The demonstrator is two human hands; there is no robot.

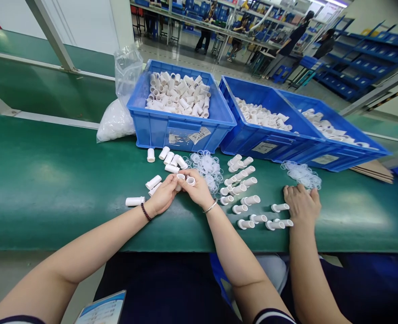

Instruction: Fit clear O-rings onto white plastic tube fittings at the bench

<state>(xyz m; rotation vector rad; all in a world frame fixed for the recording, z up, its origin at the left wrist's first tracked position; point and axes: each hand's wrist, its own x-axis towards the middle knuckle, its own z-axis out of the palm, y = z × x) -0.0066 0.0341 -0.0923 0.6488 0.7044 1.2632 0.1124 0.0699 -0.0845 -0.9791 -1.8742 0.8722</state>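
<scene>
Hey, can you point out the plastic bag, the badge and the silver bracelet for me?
Plastic bag [115, 122], head view: bulging lower part.
Badge [101, 310], head view: its printed face.
Silver bracelet [211, 207], head view: middle of its band.

3 blue bins [185, 130], green tabletop [67, 189].

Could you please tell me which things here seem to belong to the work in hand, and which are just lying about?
Likely in use:
- white tubes in the left hand and right hand
- nearby loose tubes
- clear rings
- tube-filled blue bins

Apparently lying about:
- cardboard
- plastic bag, contents unclear
</scene>
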